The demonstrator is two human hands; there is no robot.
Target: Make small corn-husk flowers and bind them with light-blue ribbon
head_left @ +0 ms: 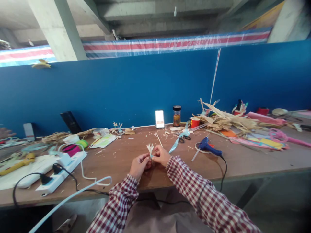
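A small flower of pale dry husk petals (150,148) stands upright between my two hands, above the front part of the table. My left hand (141,164) is closed on its base from the left, fingertips pinched. From the right, my right hand (161,156) pinches the same stem, where a bit of light blue shows. A light blue ribbon (174,146) runs from beside my right hand towards the back of the table; whether it joins the stem is hidden. Dark-handled scissors (185,139) lie by the ribbon. Behind my right hand rests a thin pale stick (159,140).
A blue glue gun (209,146) with a cord lies right of my hands. Further right are piled husks (228,117) and pink scissors (279,135). A lidded jar (177,116) and red cup (194,122) stand behind. A white power strip (62,173) is at left.
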